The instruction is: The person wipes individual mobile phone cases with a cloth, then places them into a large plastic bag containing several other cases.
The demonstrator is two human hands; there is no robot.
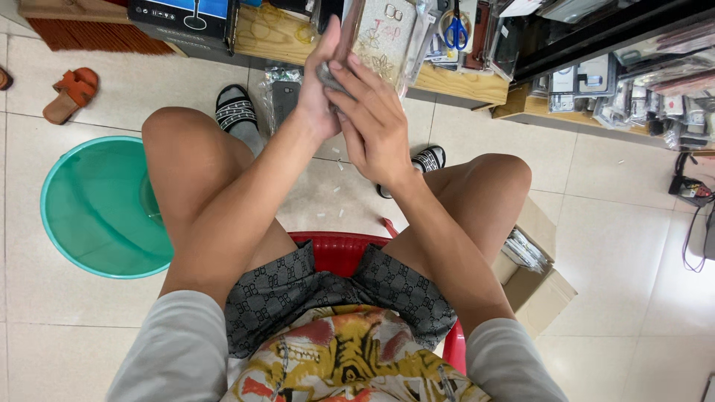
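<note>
Both hands, left hand [316, 89] and right hand [376, 123], pinch a clear-sleeved phone case [383, 37]; loosened fingers would likely drop it onto the floor [611, 223].

open tile floor [633, 223] spreads to the right, plenty of room there. to the left, the green basin [97, 212] sits just beside the left knee, blocking that side low down. ahead, the wooden shelf [454, 82], crowded with packets and scissors [456, 31], closes off the front. a cardboard box [540, 279] hugs the right thigh. between the knees, bare floor lies open beneath both raised hands, left hand [319, 89] and right hand [376, 123].
</note>
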